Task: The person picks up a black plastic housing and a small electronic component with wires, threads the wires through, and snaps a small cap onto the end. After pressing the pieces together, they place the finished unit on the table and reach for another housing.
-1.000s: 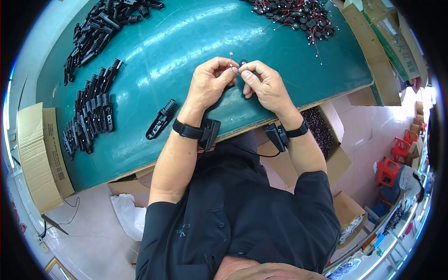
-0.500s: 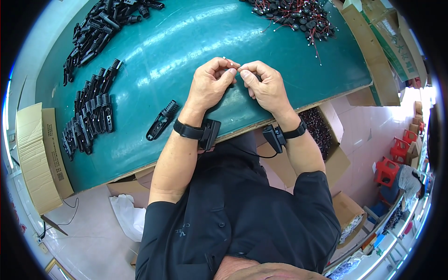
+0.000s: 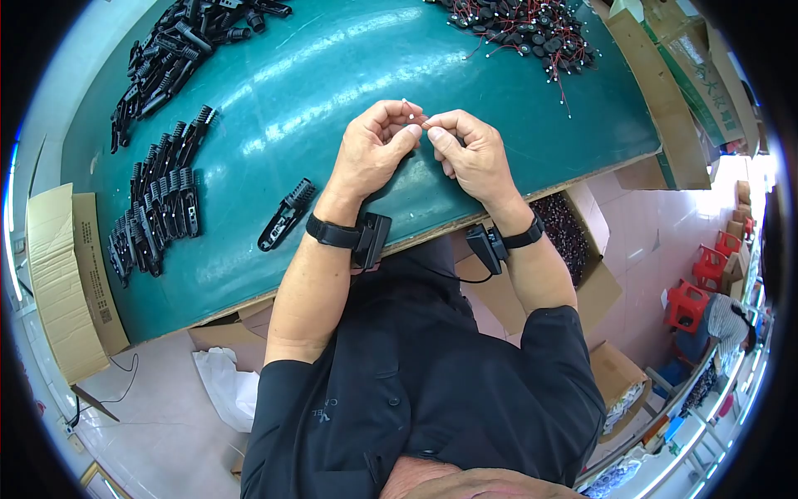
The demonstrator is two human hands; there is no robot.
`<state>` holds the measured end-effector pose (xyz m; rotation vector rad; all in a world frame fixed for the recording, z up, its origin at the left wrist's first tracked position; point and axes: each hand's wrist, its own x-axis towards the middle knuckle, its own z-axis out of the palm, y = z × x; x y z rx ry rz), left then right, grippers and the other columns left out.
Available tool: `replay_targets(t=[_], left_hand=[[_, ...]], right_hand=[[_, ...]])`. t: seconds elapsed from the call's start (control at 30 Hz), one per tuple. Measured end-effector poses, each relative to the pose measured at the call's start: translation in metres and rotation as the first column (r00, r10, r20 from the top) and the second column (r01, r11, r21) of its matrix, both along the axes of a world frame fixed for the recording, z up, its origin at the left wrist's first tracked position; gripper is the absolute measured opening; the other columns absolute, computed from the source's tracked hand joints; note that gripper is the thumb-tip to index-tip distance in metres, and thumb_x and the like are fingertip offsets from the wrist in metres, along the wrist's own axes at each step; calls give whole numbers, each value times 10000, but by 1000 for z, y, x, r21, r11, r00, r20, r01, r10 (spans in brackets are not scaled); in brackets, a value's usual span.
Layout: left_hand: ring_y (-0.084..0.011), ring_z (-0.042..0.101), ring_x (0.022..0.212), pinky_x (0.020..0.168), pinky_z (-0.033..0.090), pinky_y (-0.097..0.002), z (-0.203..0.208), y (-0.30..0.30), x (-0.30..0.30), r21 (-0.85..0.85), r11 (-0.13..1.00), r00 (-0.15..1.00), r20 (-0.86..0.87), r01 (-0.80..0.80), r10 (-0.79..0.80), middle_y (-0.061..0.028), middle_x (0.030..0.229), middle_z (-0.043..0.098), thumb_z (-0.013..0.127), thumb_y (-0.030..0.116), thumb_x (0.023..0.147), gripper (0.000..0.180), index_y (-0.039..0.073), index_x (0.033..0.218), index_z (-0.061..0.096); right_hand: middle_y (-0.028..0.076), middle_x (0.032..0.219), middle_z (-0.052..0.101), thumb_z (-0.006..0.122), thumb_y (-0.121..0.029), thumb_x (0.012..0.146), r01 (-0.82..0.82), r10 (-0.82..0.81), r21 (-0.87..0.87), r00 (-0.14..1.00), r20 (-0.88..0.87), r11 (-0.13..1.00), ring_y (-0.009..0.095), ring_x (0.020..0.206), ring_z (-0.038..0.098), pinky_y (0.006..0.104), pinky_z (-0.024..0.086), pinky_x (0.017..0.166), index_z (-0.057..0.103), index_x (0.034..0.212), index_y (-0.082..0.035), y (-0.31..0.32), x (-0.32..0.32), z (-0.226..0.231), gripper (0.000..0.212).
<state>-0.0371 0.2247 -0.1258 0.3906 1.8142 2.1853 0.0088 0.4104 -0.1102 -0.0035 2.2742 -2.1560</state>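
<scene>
Above the near part of the table, my left hand [image 3: 374,150] and my right hand [image 3: 472,154] meet with their fingertips pinched. Between them runs a thin reddish wire [image 3: 421,120], gripped at both sides. Small white ends [image 3: 411,116] stick up beside my left fingers. Whatever else sits inside the fingers is hidden. A single black ribbed plastic housing [image 3: 287,214] lies on the table left of my left forearm, open side up.
On the green table [image 3: 332,83], black housings [image 3: 166,200] lie in rows at left, with a heap of black parts [image 3: 183,50] behind. Round black pieces with red wires [image 3: 540,33] are piled far right. Cardboard boxes [image 3: 75,274] flank the table; another box [image 3: 573,241] stands below the edge.
The hands stay nearly in place. The white wire ends by my left fingers have shifted slightly, and a bit more wire shows between the fingertips.
</scene>
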Motion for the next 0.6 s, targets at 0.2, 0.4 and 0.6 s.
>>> replay_targets(t=[0.2,0.4,0.6], left_hand=[[-90,663,934,848,542,-249,5,-4,1,76,997,998,49,27,-31,-54,1144,729,713,101,1017,253,18,1256,707],[-89,656,907,848,544,-250,0,-7,-2,42,999,998,53,27,-29,-39,1077,742,722,115,1020,218,26,1219,731],[-74,646,890,812,533,-230,1,-4,-1,33,999,999,54,-4,3,-15,1015,739,745,88,1002,179,32,1173,755]], right_hand=[[-17,726,646,690,-163,1048,-3,3,3,1000,16,1000,31,584,555,220,436,507,749,1086,-43,1,0,-1,139],[-14,717,644,693,-163,1045,1,-1,2,1000,16,1000,36,579,557,222,434,505,746,1078,-41,2,-1,-3,137],[-13,723,646,695,-146,1041,25,-25,-22,1000,9,999,34,595,559,226,437,504,745,1080,-41,0,0,-2,123]])
